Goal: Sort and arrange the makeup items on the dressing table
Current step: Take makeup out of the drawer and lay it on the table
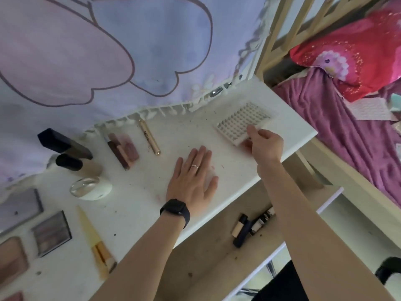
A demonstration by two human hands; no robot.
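Note:
On the white dressing table (238, 170), my left hand (193, 179) lies flat with straight fingers, palm down, holding nothing. My right hand (263, 144) pinches the near corner of a white false-lash tray (240, 122) lying toward the table's right end. A gold pen-like tube (149, 136) and a cluster of brown lip glosses (123, 151) lie near the back. Left of them are a dark box (63, 143), a foundation bottle with black cap (78, 165), a white round case (91, 187), an amber tube (95, 242) and eyeshadow palettes (52, 233).
A pink and lilac cloth (108, 51) hangs behind the table. A lower wooden shelf (206, 261) holds small dark bottles (249, 229). To the right is a wooden bed frame (273, 33) with purple bedding (338, 127) and a red pillow (355, 55).

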